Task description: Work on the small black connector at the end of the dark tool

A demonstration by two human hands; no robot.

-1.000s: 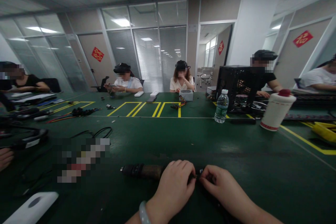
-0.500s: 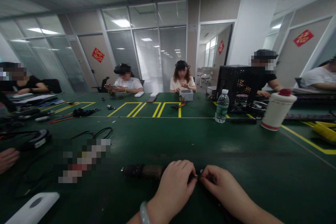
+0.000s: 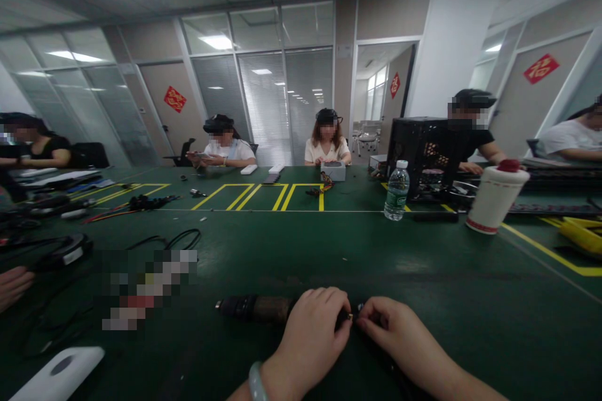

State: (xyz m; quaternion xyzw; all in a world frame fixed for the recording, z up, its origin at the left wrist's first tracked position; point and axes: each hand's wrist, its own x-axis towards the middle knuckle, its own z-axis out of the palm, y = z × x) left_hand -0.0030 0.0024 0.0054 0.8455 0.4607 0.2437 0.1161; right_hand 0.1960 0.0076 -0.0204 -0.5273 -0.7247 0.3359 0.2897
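Five people point(image 3: 328, 149) show beyond the green desk point(image 3: 301, 238), and one more hand point(image 3: 14, 285) reaches in at its left edge. By the near edge come two hands — one left hand point(image 3: 315, 329), one right hand point(image 3: 397, 322) — plus one bracelet point(image 3: 256, 382) and one dark tool point(image 3: 270, 309). The near left corner carries one white device point(image 3: 40, 382). Toward the right edge: one water bottle point(image 3: 397, 191), one tumbler point(image 3: 496, 200), one computer case point(image 3: 414, 160), one yellow tray point(image 3: 580, 235). Near the far edge, one grey box point(image 3: 333, 172). Red signs point(image 3: 175, 99) number three; the left edge's cables overlap too much to count.
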